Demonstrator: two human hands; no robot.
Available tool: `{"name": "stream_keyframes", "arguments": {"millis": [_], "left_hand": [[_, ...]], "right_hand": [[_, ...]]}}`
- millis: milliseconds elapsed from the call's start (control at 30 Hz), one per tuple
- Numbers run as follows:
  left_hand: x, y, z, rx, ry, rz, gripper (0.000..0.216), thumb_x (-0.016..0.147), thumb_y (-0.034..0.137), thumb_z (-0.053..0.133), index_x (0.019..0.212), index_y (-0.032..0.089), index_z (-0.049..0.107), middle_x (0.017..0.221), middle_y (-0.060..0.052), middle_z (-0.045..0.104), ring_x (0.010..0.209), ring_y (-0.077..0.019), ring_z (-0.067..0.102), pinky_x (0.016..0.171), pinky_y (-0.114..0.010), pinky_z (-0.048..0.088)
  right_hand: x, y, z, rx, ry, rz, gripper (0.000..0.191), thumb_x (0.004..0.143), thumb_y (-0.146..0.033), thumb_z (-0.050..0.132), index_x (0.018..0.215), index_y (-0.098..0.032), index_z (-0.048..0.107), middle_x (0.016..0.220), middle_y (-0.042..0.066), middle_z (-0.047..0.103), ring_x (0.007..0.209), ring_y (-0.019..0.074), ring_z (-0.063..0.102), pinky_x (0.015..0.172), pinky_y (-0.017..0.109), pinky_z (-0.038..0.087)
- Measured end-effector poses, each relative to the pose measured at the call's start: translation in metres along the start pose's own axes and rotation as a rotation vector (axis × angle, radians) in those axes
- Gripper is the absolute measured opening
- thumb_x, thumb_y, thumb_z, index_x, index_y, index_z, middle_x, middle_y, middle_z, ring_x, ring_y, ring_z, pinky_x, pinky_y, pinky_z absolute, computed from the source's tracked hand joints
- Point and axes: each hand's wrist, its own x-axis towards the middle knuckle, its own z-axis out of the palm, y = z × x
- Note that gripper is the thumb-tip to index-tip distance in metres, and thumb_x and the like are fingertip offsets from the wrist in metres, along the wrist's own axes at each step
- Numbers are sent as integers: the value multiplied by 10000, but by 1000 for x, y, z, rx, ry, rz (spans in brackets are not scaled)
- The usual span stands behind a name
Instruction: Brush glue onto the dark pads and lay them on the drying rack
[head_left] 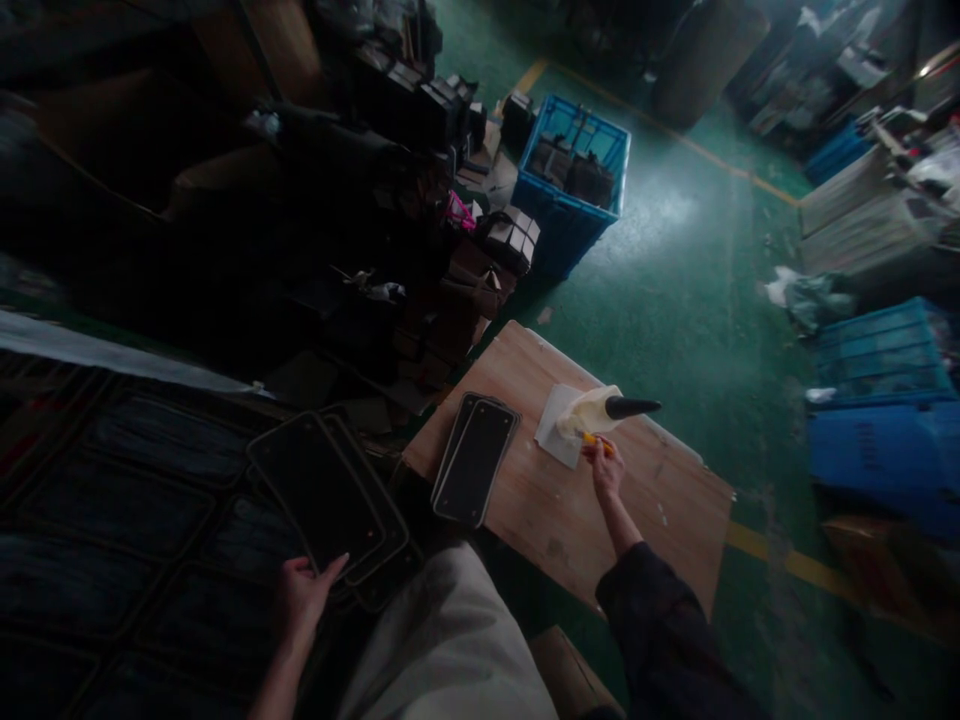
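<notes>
My left hand (306, 592) pinches the near edge of a black rounded rectangular panel (315, 490), with the thumb on top. That panel overlaps other similar panels at my left. Between the fingers of my right hand (604, 468) is a yellow-handled brush (596, 441); its tip is too dim to make out. The brush end is beside a cream-coloured container (589, 412) with a black pointed nozzle, tipped over a pale square sheet (556, 428). Two more black panels (474, 462) lie overlapped on the wooden board (532, 510), left of the sheet.
Rows of dark panels (90, 530) spread across the lower left. Beyond the board stands a blue crate (566, 225) holding dark bundles. Stacked bundles (512, 238) line the far left, and blue bins (885, 445) stand at the right on the green floor (690, 290).
</notes>
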Motion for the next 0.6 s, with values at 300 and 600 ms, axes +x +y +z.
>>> {"name": "stream_keyframes", "arguments": {"millis": [300, 600], "left_hand": [[-12, 3, -6, -479, -245, -52, 558, 492, 479, 821, 889, 175, 576, 722, -18, 678, 633, -211, 651, 567, -314, 503], [-25, 7, -24, -712, -374, -164, 549, 492, 349, 871, 950, 184, 616, 727, 33, 672, 517, -99, 591, 455, -186, 443]], "right_hand": [[20, 24, 34, 450, 247, 447, 303, 969, -410, 517, 1080, -135, 573, 884, 28, 633, 688, 124, 622, 624, 276, 543], [3, 28, -2, 693, 276, 639, 266, 951, -353, 568, 1108, -139, 580, 1008, 48, 614, 795, 141, 615, 679, 296, 551]]}}
